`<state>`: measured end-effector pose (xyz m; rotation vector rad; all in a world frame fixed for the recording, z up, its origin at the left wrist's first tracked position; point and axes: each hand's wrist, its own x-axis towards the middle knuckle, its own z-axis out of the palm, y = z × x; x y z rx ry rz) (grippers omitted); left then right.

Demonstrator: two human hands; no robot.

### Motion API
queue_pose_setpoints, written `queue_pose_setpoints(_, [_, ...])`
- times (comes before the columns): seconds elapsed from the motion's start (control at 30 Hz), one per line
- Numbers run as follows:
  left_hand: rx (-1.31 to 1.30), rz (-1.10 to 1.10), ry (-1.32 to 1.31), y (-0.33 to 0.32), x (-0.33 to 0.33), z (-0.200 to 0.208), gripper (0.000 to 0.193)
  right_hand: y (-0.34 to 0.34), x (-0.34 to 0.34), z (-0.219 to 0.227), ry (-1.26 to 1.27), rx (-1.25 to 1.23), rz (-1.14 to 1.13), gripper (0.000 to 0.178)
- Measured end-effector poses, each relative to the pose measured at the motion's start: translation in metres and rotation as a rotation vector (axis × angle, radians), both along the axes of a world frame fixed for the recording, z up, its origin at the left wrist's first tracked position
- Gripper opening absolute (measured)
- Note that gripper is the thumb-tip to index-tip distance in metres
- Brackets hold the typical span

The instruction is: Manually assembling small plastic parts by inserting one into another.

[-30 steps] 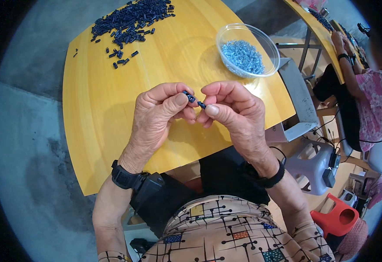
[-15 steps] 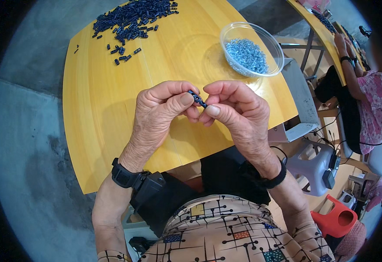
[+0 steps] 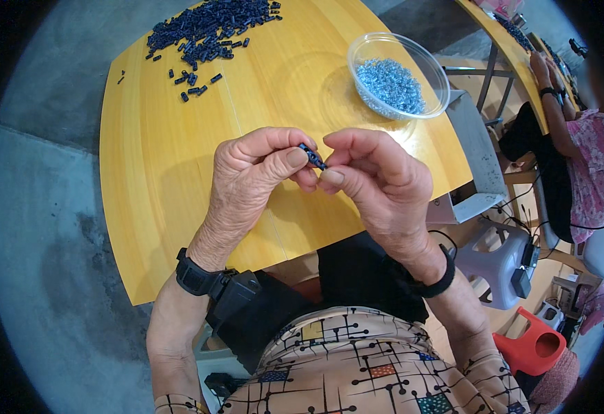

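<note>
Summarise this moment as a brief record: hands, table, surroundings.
Left hand: pinches a small, oblong, dark blue piece
Right hand: thumb at that piece's lower end; grip unclear
Surface: yellow wood-grain table
Far left: heap of small dark blue pieces
Far right: round clear plastic bowl holding translucent light blue bits
Background, right: person in pink patterned top at another yellow table

Mottled blue-grey floor point(image 3: 46, 241) with a dark stain lies left of the yellow, wood-toned tabletop point(image 3: 150, 159) — its right side catches a bright glare. At upper right stands a second yellow table point(image 3: 513, 63) with dark metal legs point(image 3: 487, 84); below sit a pale lavender stool point(image 3: 498, 273) and red plastic furniture point(image 3: 518, 350).
</note>
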<state>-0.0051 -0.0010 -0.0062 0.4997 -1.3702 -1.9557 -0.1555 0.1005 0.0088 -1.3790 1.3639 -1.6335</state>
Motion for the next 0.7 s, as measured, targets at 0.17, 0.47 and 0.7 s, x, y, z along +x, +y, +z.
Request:
queue_pose_setpoints(0.17, [-0.008,0.006,-0.022,0.0003,0.0012,0.0002,0.016,-0.0010,0.0038,-0.0011,0.242,-0.091,-0.135,0.031])
queue_pose_setpoints(0.47, [0.004,0.034,0.003,0.0025,0.0000,0.0007,0.017,-0.0052,0.0068,-0.0040,0.205,-0.120,-0.147,0.033])
queue_pose_setpoints(0.7, [0.084,0.071,0.022,0.0090,-0.0021,0.0015,0.019,-0.0096,0.0078,-0.0027,0.136,-0.166,-0.133,0.033])
